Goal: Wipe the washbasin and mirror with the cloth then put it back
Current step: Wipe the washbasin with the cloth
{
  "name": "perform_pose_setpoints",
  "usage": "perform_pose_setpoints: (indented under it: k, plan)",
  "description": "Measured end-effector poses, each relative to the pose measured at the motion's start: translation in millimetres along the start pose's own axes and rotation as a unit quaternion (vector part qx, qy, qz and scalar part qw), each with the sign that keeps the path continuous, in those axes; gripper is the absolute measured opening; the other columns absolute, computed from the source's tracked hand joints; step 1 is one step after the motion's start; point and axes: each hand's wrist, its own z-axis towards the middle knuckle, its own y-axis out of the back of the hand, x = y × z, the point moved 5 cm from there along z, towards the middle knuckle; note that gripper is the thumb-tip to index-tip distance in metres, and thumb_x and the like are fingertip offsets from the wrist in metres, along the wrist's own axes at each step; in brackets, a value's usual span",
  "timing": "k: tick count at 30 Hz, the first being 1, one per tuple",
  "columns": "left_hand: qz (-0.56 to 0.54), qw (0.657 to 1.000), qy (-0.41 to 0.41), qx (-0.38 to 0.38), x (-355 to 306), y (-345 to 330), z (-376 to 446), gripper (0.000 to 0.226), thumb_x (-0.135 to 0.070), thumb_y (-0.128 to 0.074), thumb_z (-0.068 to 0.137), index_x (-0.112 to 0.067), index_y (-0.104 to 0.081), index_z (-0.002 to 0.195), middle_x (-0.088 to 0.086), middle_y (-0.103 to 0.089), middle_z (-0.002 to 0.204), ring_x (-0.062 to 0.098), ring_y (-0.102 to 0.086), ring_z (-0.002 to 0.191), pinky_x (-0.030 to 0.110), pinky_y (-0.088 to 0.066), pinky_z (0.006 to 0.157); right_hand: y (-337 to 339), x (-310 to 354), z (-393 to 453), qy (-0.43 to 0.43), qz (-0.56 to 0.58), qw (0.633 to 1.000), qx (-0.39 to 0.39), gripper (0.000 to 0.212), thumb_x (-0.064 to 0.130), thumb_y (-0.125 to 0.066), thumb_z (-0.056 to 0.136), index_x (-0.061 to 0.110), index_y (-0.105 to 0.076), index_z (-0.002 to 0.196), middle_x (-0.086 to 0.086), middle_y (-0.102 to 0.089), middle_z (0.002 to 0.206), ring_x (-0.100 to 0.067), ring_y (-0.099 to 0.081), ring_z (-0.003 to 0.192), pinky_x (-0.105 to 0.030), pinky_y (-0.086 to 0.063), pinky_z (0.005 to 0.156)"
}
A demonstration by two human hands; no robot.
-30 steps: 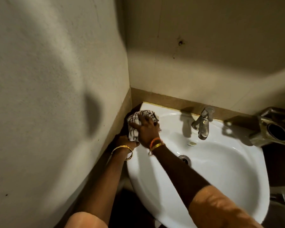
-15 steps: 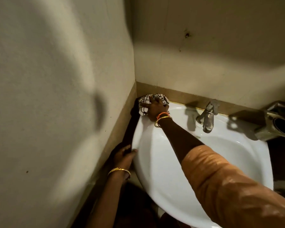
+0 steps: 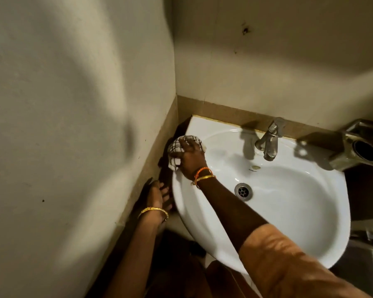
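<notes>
A white washbasin [image 3: 289, 211] is fixed in the corner between two walls. My right hand [image 3: 190, 158] grips a bunched white cloth with dark checks [image 3: 176, 147] and presses it on the basin's left rim. My left hand [image 3: 157, 195] rests with straight fingers against the basin's outer left edge, in the dark gap by the side wall. No mirror is in view.
A steel tap [image 3: 268, 140] stands at the back of the basin, and a drain [image 3: 243, 191] sits in the bowl. A metal holder [image 3: 362, 145] is mounted at the right. The side wall [image 3: 73, 125] is close on the left.
My right hand has drawn the cloth from the basin's back left corner forward along the left rim. My left hand stays at the basin's outer left edge.
</notes>
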Motion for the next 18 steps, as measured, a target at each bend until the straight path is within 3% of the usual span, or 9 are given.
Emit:
perform_pose_setpoints:
  k: [2, 6, 9, 11, 13, 15, 18]
  plan:
    - [-0.005, 1.0, 0.004, -0.004, 0, -2, 0, 0.051, -0.037, -0.023, 0.101, -0.008, -0.042, 0.137, 0.01, -0.046, 0.145, 0.033, -0.042, 0.132, 0.045, -0.033, 0.106, 0, -1, 17, 0.008, -0.018, 0.999, 0.031, 0.068, 0.052, -0.022, 0.067, 0.034, -0.063, 0.117, -0.003, -0.039, 0.148, -0.03, -0.022, 0.142, -0.061, -0.023, 0.109]
    - [-0.046, 0.999, -0.002, -0.009, 4, -3, 2, 0.054, -0.039, -0.021, 0.101, -0.004, -0.042, 0.138, 0.014, -0.046, 0.144, 0.034, -0.04, 0.133, 0.043, -0.032, 0.109, 10, 2, 29, -0.037, -0.016, 0.993, 0.108, 0.044, 0.029, -0.043, 0.089, 0.022, -0.054, 0.131, -0.01, -0.031, 0.151, -0.03, -0.024, 0.141, -0.051, -0.024, 0.113]
    - [-0.09, 0.996, 0.013, 0.015, 12, 5, -3, 0.058, -0.046, -0.021, 0.099, -0.009, -0.039, 0.14, 0.013, -0.046, 0.144, 0.033, -0.04, 0.134, 0.044, -0.033, 0.107, -1, 11, -6, 0.031, 0.023, 0.997, 0.064, 0.04, 0.032, -0.051, 0.077, 0.026, -0.068, 0.112, -0.015, -0.044, 0.144, -0.038, -0.032, 0.137, -0.059, -0.027, 0.109]
    - [-0.136, 0.99, 0.019, 0.038, 16, 10, -5, 0.062, -0.053, -0.026, 0.096, -0.011, -0.041, 0.139, 0.013, -0.047, 0.143, 0.033, -0.044, 0.13, 0.044, -0.034, 0.106, -20, 31, -61, 0.081, 0.066, 0.994, 0.022, 0.034, 0.023, -0.061, 0.074, 0.02, -0.072, 0.106, -0.021, -0.048, 0.14, -0.047, -0.035, 0.133, -0.062, -0.023, 0.111]
    - [-0.171, 0.984, 0.015, 0.045, 15, 15, -11, 0.066, -0.059, -0.032, 0.092, -0.012, -0.045, 0.137, 0.014, -0.049, 0.14, 0.032, -0.05, 0.121, 0.044, -0.039, 0.101, -26, 51, -117, 0.064, 0.11, 0.992, -0.003, 0.039, 0.014, -0.069, 0.073, 0.018, -0.07, 0.112, -0.021, -0.039, 0.146, -0.048, -0.027, 0.136, -0.052, -0.016, 0.11]
    - [-0.18, 0.982, 0.015, 0.054, 16, 18, -17, 0.071, -0.064, -0.035, 0.088, -0.014, -0.044, 0.137, 0.011, -0.048, 0.141, 0.032, -0.049, 0.123, 0.046, -0.041, 0.098, -24, 52, -136, 0.062, 0.153, 0.986, 0.023, 0.041, 0.01, -0.07, 0.075, 0.017, -0.068, 0.115, -0.02, -0.029, 0.151, -0.043, -0.019, 0.141, -0.044, -0.008, 0.114]
    - [-0.17, 0.981, 0.022, 0.088, 18, 21, -22, 0.074, -0.068, -0.035, 0.085, -0.019, -0.039, 0.14, 0.01, -0.044, 0.145, 0.034, -0.044, 0.13, 0.05, -0.038, 0.103, -17, 41, -121, 0.067, 0.14, 0.986, 0.068, 0.046, 0.022, -0.054, 0.081, 0.011, -0.06, 0.125, -0.017, -0.024, 0.154, -0.033, -0.017, 0.144, -0.041, -0.013, 0.12]
